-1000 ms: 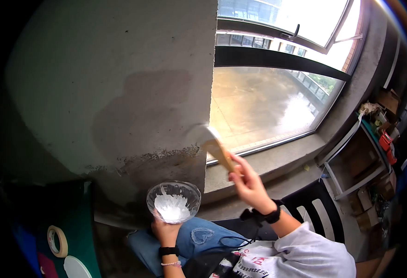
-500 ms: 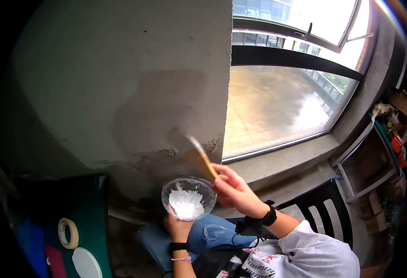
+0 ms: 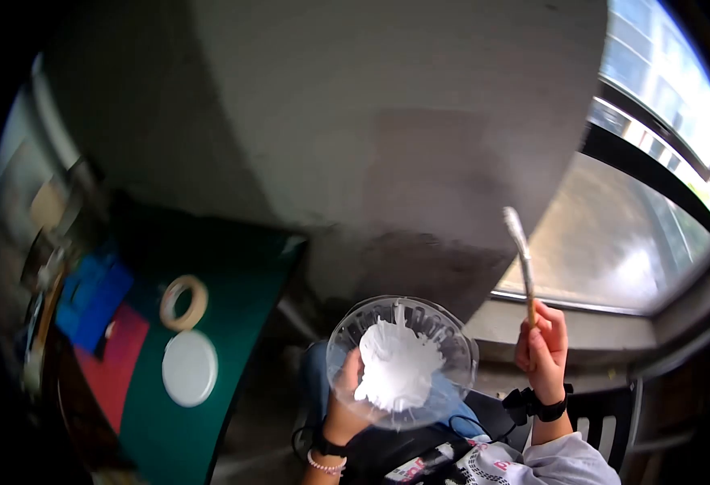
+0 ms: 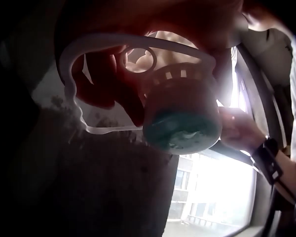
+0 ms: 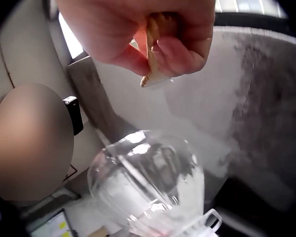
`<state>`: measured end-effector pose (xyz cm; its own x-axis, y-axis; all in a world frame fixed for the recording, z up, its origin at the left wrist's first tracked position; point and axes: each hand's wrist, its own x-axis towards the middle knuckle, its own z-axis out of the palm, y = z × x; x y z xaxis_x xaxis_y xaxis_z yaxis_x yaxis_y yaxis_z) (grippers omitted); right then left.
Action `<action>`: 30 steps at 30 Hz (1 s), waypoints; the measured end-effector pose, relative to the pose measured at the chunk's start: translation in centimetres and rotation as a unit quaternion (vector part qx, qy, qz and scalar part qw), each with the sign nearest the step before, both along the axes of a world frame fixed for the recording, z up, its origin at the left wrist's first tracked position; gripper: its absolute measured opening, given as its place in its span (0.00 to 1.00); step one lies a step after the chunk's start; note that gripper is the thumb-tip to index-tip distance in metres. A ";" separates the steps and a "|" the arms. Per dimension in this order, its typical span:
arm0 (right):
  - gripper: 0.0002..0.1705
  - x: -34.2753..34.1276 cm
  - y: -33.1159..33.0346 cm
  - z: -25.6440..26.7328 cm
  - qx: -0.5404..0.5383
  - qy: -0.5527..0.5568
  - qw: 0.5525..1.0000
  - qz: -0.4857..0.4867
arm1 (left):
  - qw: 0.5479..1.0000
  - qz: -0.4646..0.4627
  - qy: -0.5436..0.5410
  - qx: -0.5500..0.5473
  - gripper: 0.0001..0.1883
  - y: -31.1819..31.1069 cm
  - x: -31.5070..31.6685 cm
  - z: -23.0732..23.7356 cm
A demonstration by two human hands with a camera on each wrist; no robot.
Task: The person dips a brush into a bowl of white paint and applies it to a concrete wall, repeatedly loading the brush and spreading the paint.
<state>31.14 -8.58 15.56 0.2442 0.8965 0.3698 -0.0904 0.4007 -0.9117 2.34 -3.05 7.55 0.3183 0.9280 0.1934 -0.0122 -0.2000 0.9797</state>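
Note:
My left hand (image 3: 348, 408) holds up a clear plastic bowl (image 3: 458, 368) with thick white paste (image 3: 403, 364) inside, fingers against its side. In the left wrist view, a white looped handle (image 4: 96, 42) and a round base with a green underside (image 4: 180, 131) show beside the dark fingers. To the right of the bowl, my right hand (image 3: 542, 356) pinches a flat paintbrush (image 3: 524, 263) by its wooden handle. It points upward, nearly edge-on, with whitish bristles at the top. From the right wrist, the handle (image 5: 158, 32) shows between thumb and fingers, above the bowl (image 5: 145, 182).
A grey wall (image 3: 322, 121) with a darker patch (image 3: 427, 170) stands ahead, beside a window (image 3: 613, 234) on the right. At left is a green-topped table (image 3: 246, 339) with a tape roll (image 3: 183, 303), a white round lid (image 3: 190, 368) and a blue object (image 3: 92, 299).
The paintbrush has left the wall and now stands upright, further right of the bowl. The head view has swung left, showing more of the table. The bowl appears larger and nearer.

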 end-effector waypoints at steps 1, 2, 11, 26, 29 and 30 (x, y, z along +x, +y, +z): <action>0.23 -1.2 1.2 0.8 -0.040 0.040 0.996 0.064 | 0.998 0.014 0.010 -0.063 0.28 -1.2 -1.5 0.3; 0.24 -2.6 2.7 1.3 -0.049 0.034 0.993 0.101 | 0.965 0.012 -0.134 -0.223 0.29 -2.1 -3.4 1.3; 0.24 -2.7 6.2 -0.1 -0.150 0.207 0.963 0.086 | 0.797 0.582 -0.115 0.116 0.46 -11.7 -18.5 6.5; 0.20 -0.7 1.5 -2.3 -0.083 0.127 0.988 0.017 | 0.665 0.712 0.190 0.121 0.49 -8.6 -22.1 7.7; 0.21 -2.3 3.2 -1.2 -0.110 0.096 0.987 0.065 | 0.620 0.729 0.272 0.106 0.49 -9.3 -23.3 6.6; 0.20 -2.6 3.9 -1.0 -0.108 0.090 0.987 0.075 | 0.610 0.731 0.294 0.085 0.48 -9.4 -22.7 6.9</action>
<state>28.54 -4.71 14.54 0.1466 0.9807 0.1295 -0.3033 0.1692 -0.9378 -20.40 -12.41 14.42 -0.7645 0.2857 0.5778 0.6445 0.3253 0.6920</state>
